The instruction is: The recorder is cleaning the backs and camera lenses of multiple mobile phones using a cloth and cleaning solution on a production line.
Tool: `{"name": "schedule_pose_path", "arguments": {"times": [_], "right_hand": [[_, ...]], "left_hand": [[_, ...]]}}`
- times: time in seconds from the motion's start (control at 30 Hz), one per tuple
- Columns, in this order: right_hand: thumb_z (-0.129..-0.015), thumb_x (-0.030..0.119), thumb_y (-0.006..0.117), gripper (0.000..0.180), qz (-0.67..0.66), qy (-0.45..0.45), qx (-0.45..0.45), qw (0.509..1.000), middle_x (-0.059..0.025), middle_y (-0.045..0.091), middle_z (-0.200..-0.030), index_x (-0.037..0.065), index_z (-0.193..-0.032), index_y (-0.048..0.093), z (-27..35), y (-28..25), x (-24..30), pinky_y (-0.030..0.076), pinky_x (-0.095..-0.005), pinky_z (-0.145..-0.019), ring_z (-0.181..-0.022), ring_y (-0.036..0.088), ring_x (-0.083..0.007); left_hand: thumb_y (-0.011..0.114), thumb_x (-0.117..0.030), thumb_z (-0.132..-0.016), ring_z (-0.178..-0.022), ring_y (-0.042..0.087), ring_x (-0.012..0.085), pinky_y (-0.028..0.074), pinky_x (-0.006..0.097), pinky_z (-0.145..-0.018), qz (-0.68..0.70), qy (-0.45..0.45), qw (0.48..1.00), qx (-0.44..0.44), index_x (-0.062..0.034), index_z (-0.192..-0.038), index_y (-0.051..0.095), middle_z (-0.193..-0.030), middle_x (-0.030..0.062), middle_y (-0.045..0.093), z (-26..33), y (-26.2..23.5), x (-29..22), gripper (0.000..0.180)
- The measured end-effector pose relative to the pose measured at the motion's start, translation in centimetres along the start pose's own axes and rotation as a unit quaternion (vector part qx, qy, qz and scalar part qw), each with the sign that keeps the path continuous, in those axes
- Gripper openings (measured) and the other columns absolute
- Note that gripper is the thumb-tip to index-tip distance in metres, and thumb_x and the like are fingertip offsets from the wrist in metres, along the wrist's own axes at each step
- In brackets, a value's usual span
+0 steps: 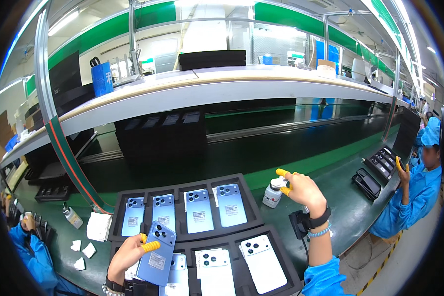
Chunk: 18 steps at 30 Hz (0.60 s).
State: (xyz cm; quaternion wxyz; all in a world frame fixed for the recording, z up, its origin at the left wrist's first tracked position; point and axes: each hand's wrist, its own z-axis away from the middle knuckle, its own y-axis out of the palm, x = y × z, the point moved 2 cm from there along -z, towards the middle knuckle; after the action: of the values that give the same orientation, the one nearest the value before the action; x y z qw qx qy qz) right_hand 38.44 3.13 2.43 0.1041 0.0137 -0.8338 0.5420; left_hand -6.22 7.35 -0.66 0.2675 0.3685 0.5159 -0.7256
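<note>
My left hand (128, 256), with yellow finger cots on thumb and finger, holds a blue smartphone (155, 261) tilted, its back with lenses and a white label facing up. The phone is above the near black tray (286, 256), which holds several blue and pale phones. My right hand (303, 190), also in yellow cots, is at the top of a small white bottle (271, 196). Its thumb and finger close around something white there; whether this is the cap or a wipe I cannot tell. The far black tray (254, 207) holds several blue phones (200, 211).
White wipes (89, 250), a folded white cloth (99, 226) and a spray bottle (73, 216) lie left of the trays. Beyond are stacked black trays (163, 138) under a shelf (241, 93). Co-workers in blue sit at left and right (414, 182).
</note>
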Motion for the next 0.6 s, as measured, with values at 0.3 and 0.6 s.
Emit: {"name": "schedule_pose_path", "arguments": {"times": [0.3,0.6], "right_hand": [[-0.079,0.017,0.063,0.035,-0.028,-0.057,0.07,0.996,-0.0199,0.063,-0.09,0.0,-0.109,0.057,2.6,-3.1,4.8,0.05,-0.0385,-0.072,-0.077,0.062,-0.0336],[-0.083,0.021,0.06,0.035,-0.061,-0.124,0.128,0.982,-0.0208,0.062,-0.084,-0.001,-0.11,0.057,3.7,-3.7,7.5,0.049,-0.0392,-0.067,-0.074,0.061,-0.0338]], "left_hand": [[0.063,-0.019,-0.08,-0.068,0.053,0.009,0.039,0.023,-0.062,0.099,-0.017,0.995,0.01,0.0041,-0.093,0.06,-0.079,0.0041,0.06,1.5,-1.8,2.9,0.027],[0.062,-0.017,-0.085,-0.08,0.058,0.0105,0.045,0.023,-0.073,0.145,-0.082,0.986,-0.019,0.0057,-0.099,0.057,-0.089,0.0063,0.063,6.3,-4.0,6.2,0.027]]}}
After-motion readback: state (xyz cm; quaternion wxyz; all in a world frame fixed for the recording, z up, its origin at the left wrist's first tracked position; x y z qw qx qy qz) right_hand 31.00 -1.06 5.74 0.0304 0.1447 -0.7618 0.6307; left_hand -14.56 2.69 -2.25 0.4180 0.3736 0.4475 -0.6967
